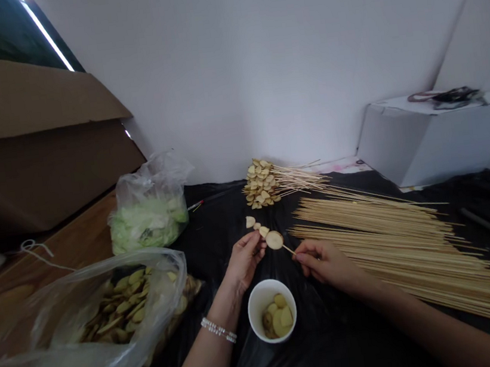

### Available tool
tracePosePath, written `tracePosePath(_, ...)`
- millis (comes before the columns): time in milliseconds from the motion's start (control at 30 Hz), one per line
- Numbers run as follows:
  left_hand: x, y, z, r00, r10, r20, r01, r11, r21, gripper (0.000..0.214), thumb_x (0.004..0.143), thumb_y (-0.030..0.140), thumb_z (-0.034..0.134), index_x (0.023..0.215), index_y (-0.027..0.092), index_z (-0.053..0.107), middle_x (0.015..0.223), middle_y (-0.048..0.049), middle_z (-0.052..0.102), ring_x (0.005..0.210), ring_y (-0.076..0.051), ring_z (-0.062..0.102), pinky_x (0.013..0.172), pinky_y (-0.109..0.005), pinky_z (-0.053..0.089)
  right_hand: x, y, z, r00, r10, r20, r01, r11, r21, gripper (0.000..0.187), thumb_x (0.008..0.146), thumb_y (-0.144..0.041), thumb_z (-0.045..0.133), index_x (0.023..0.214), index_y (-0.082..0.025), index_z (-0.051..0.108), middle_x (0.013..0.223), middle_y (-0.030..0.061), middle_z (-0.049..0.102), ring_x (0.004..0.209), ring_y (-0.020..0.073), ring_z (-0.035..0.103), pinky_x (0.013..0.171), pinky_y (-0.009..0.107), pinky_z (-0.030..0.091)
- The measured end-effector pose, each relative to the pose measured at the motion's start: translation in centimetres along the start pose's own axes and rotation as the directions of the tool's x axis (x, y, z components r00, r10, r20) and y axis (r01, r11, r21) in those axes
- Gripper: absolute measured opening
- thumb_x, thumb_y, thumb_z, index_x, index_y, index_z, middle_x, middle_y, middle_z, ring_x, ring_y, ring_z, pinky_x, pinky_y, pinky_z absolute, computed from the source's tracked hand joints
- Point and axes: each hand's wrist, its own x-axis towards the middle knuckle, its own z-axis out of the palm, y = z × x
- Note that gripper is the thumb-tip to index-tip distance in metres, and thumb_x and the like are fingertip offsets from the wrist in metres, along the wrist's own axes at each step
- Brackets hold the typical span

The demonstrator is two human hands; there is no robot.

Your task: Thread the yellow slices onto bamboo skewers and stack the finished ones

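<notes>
My right hand (323, 262) pinches the bare end of a bamboo skewer (288, 249) that points up and left. Several potato slices (273, 240) are threaded on it. My left hand (245, 259) has its fingertips closed on the slices near the skewer's middle. A small white bowl (260, 302) with several potato slices stands just below both hands. A bracelet circles my left wrist.
A large pile of bare bamboo skewers (397, 241) lies to the right on black plastic sheeting. Finished potato skewers (267, 185) are stacked at the back. Clear bags of potato slices (121, 311) and greens (148, 220) sit left, with a cardboard box (32, 145) behind and a white box (438, 140) right.
</notes>
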Motion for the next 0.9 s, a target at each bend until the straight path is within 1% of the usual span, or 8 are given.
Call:
tracePosePath(133,-0.1,0.14,0.21,1.0,-0.022,0.009,0.021,1.0,0.02,0.033,0.063,0.042,0.078,0.077,0.013,0.07,0.068,-0.002,0.062,0.059,-0.007,0.056,0.053,-0.015,0.043,-0.14,-0.11,0.01,1.0,-0.015,0.001,0.015,1.0,-0.009,0.024,0.079,-0.043,0.053,0.079,-0.019,0.056,0.052,-0.0059,0.053,0.034,0.005,0.036,0.034,0.018,0.023)
tracePosePath(233,-0.37,0.32,0.38,0.999,-0.037,0.029,0.036,0.998,0.045,0.038,0.068,0.048,0.072,0.082,0.013,0.072,0.072,-0.0037,0.065,0.06,-0.006,0.056,0.054,-0.016,0.042,-0.16,-0.13,0.05,1.0,-0.013,0.002,0.013,1.0,-0.023,0.023,0.079,-0.042,0.053,0.078,-0.019,0.056,0.052,-0.0057,0.053,0.034,0.0054,0.036,0.035,0.019,0.024)
tracePosePath(333,-0.65,0.42,0.4,0.995,-0.028,0.099,0.018,0.995,0.098,0.037,0.067,0.041,0.075,0.091,0.013,0.072,0.079,-0.0053,0.067,0.065,-0.007,0.058,0.058,-0.015,0.042,-0.08,0.0,0.07,1.0,-0.03,-0.008,0.029,0.997,-0.066,0.021,0.08,-0.039,0.054,0.076,-0.019,0.057,0.052,-0.0051,0.054,0.035,0.0053,0.037,0.035,0.018,0.024)
tracePosePath(433,-0.77,0.37,0.34,0.992,-0.011,0.125,-0.004,0.993,0.12,0.034,0.065,0.036,0.079,0.09,0.014,0.073,0.083,-0.0062,0.069,0.068,-0.008,0.059,0.06,-0.016,0.042,-0.05,0.08,0.03,0.999,-0.045,-0.002,0.045,0.995,-0.094,0.021,0.081,-0.039,0.054,0.076,-0.019,0.058,0.054,-0.0047,0.054,0.036,0.0051,0.038,0.034,0.018,0.024)
tracePosePath(700,-0.63,0.43,0.46,0.997,0.052,0.055,-0.058,0.993,0.101,0.031,0.062,0.037,0.08,0.081,0.014,0.073,0.079,-0.0057,0.069,0.065,-0.009,0.058,0.058,-0.017,0.041,-0.15,0.09,0.02,1.0,-0.028,0.005,0.028,0.996,-0.084,0.022,0.081,-0.04,0.053,0.076,-0.019,0.057,0.053,-0.0047,0.054,0.036,0.0053,0.038,0.034,0.018,0.024)
tracePosePath(800,-0.6,0.59,0.4,0.997,0.072,0.025,-0.074,0.994,0.084,0.031,0.062,0.038,0.08,0.081,0.014,0.073,0.079,-0.0047,0.069,0.064,-0.007,0.057,0.058,-0.017,0.041,-0.05,0.32,0.04,1.0,-0.028,0.004,0.029,0.995,-0.094,0.022,0.081,-0.04,0.053,0.076,-0.019,0.057,0.053,-0.0049,0.054,0.036,0.0054,0.037,0.034,0.018,0.024)
tracePosePath(900,-0.61,0.69,0.33,0.997,0.068,0.018,-0.07,0.995,0.077,0.032,0.063,0.038,0.079,0.084,0.015,0.073,0.08,-0.0047,0.069,0.065,-0.007,0.057,0.058,-0.016,0.041,0.03,0.39,0.03,1.0,-0.03,0.004,0.03,0.995,-0.098,0.021,0.082,-0.039,0.053,0.075,-0.02,0.057,0.052,-0.005,0.053,0.035,0.0055,0.037,0.034,0.019,0.023)
